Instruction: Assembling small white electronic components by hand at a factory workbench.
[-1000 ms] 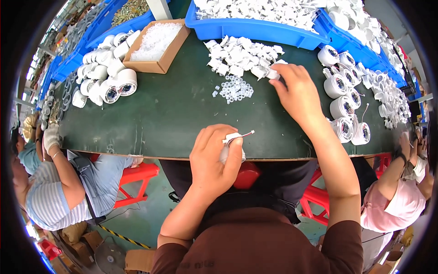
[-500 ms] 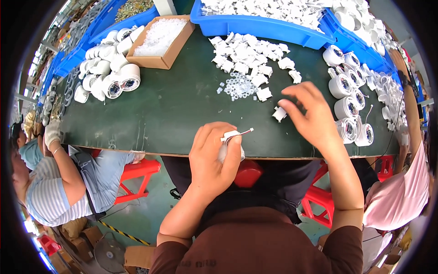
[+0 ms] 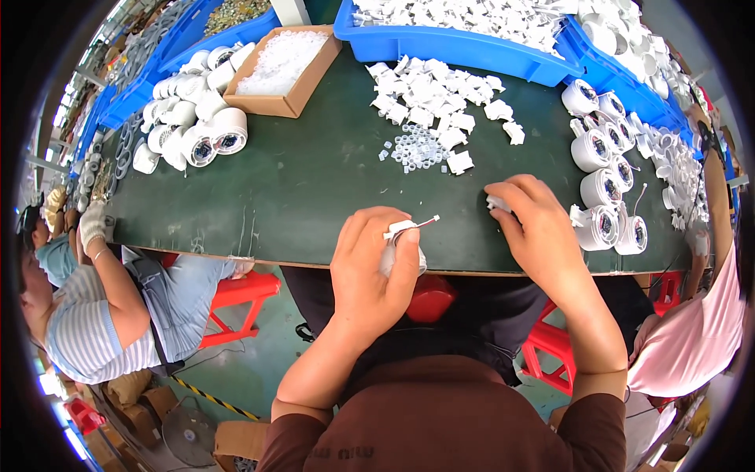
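One white housing point(image 3: 388, 258) in left hand point(image 3: 366, 275), clip point(image 3: 498, 203) in right hand point(image 3: 543, 232).

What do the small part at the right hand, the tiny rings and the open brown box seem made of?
Small white part at the right hand: probably moulded plastic, matte, judging by its even white; the fingers hide much of it.
Tiny rings: likely plastic, being pale and translucent.
Open brown box: apparently cardboard, dull, with thin, flat walls.

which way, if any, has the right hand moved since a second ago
Yes: the right hand has moved away from the pile of white parts, toward the near edge of the green table.
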`<control>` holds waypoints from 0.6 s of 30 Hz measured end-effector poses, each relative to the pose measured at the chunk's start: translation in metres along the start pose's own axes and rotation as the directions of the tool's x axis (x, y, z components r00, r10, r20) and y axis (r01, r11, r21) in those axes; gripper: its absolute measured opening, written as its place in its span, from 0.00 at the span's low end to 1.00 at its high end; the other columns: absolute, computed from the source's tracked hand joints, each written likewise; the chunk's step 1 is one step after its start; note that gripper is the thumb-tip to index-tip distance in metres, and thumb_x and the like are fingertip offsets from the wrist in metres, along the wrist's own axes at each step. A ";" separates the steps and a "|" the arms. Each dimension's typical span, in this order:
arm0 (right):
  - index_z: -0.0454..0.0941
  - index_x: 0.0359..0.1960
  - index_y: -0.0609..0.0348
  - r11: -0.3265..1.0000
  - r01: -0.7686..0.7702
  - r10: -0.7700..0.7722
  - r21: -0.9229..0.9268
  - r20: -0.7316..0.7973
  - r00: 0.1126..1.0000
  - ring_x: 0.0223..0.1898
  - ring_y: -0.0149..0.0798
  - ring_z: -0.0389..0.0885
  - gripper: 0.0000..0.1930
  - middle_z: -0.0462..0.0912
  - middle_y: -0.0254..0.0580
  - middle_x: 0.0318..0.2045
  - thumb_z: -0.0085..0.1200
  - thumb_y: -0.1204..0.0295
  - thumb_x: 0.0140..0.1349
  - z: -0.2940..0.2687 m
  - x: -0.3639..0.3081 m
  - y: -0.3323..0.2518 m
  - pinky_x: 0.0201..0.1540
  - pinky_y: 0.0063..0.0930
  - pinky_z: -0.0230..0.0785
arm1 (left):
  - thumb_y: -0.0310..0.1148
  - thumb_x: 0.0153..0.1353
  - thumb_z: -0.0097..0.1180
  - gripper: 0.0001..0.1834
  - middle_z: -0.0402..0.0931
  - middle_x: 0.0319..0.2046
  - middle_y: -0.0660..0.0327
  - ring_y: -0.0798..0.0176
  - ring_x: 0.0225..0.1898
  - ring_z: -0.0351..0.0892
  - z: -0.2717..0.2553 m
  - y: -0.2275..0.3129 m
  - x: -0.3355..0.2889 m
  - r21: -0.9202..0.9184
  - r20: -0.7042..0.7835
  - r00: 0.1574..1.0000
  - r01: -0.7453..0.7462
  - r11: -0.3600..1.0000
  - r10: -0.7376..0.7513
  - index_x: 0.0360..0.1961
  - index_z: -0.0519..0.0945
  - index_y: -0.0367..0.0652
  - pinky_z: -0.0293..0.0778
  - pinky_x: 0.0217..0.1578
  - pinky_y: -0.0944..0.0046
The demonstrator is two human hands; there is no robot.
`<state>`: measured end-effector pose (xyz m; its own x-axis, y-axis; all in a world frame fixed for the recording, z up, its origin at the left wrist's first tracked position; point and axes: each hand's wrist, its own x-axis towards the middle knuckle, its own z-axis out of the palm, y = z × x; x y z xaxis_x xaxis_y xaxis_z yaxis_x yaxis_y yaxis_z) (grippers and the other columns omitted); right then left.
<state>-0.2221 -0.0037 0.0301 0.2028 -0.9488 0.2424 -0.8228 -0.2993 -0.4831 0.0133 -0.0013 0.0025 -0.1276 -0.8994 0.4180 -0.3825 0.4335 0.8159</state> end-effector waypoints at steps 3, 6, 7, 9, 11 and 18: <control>0.80 0.48 0.61 0.979 0.058 -0.055 -0.197 0.019 0.998 0.46 0.54 0.77 0.14 0.78 0.47 0.42 0.58 0.81 0.59 -0.004 -0.001 -0.004 0.50 0.44 0.72 | 0.25 0.67 0.56 0.05 0.81 0.41 0.52 0.58 0.40 0.80 0.000 0.000 0.001 -0.007 -0.037 0.999 0.009 1.000 -0.009 0.39 0.81 0.34 0.74 0.43 0.63; 0.80 0.47 0.62 0.989 -0.017 0.019 -0.145 0.012 1.000 0.46 0.54 0.77 0.14 0.78 0.48 0.40 0.58 0.82 0.58 -0.002 -0.003 -0.009 0.51 0.44 0.71 | 0.25 0.67 0.56 0.05 0.81 0.41 0.52 0.58 0.40 0.79 0.002 0.001 0.003 -0.010 -0.046 0.999 0.025 1.000 -0.026 0.39 0.81 0.33 0.74 0.44 0.63; 0.80 0.49 0.62 0.994 -0.029 0.032 -0.107 0.024 0.999 0.45 0.54 0.77 0.15 0.78 0.48 0.41 0.57 0.83 0.59 -0.002 -0.003 -0.009 0.49 0.41 0.72 | 0.25 0.67 0.56 0.05 0.81 0.41 0.52 0.58 0.40 0.79 0.001 0.001 0.003 -0.004 -0.049 0.998 0.026 1.000 -0.026 0.39 0.81 0.33 0.74 0.44 0.63; 0.80 0.50 0.61 0.997 -0.038 0.041 -0.066 0.041 0.998 0.45 0.53 0.78 0.16 0.78 0.48 0.42 0.57 0.83 0.59 -0.003 -0.005 -0.009 0.47 0.39 0.72 | 0.25 0.68 0.56 0.05 0.81 0.41 0.53 0.59 0.41 0.79 0.001 0.001 0.003 -0.010 -0.067 0.996 0.058 0.998 -0.058 0.39 0.81 0.34 0.74 0.45 0.64; 0.80 0.52 0.61 0.998 -0.068 0.068 -0.008 0.048 0.997 0.44 0.47 0.80 0.18 0.79 0.45 0.42 0.55 0.85 0.59 -0.004 -0.007 -0.010 0.47 0.36 0.72 | 0.26 0.68 0.56 0.06 0.81 0.41 0.53 0.59 0.41 0.79 -0.001 0.000 0.002 -0.012 -0.087 0.994 0.063 0.998 -0.064 0.39 0.81 0.34 0.74 0.45 0.64; 0.76 0.58 0.65 0.327 -0.272 0.139 0.905 0.238 0.961 0.54 0.31 0.79 0.19 0.80 0.37 0.49 0.56 0.86 0.65 0.012 -0.014 -0.051 0.59 0.28 0.72 | 0.27 0.69 0.56 0.07 0.80 0.43 0.53 0.58 0.42 0.80 0.001 -0.001 0.000 0.031 -0.107 0.993 0.058 0.998 -0.055 0.42 0.82 0.35 0.74 0.45 0.63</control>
<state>-0.1760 0.0234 0.0413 0.2070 -0.9777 -0.0347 0.1566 0.0681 -0.9853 0.0128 -0.0016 0.0006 -0.0082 -0.9108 0.4128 -0.4173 0.3782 0.8263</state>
